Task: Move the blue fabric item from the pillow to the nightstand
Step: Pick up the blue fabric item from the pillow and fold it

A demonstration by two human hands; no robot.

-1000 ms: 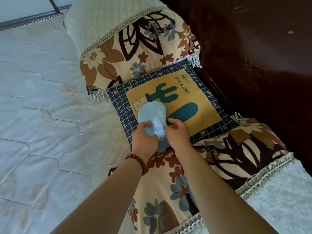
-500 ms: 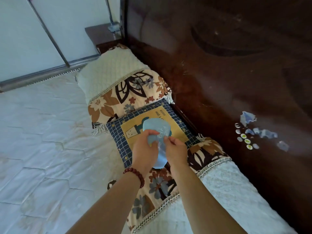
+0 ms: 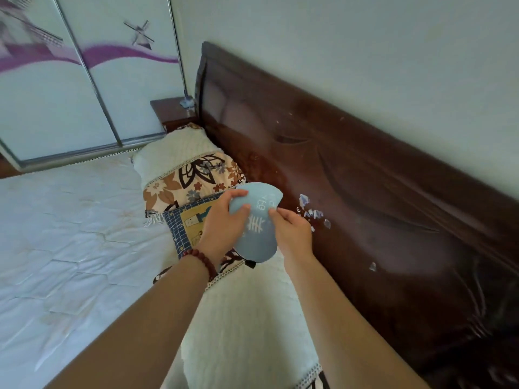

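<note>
Both hands — left hand [image 3: 222,220] | right hand [image 3: 292,228] — fingers pinching blue fabric item [image 3: 257,228]

This is a bedroom in a home. A bed with a bare white quilted mattress [image 3: 70,234] fills the left side, backed by a dark glossy wooden headboard [image 3: 365,192] set against a plain pale wall [image 3: 365,51]. Floral-patterned pillows [image 3: 193,175] and a blue checked cushion [image 3: 185,223] lie along the headboard. A dark wooden nightstand [image 3: 171,110] stands at the far corner, beside sliding wardrobe doors [image 3: 84,80] printed with windmills and a purple swirl.
</note>
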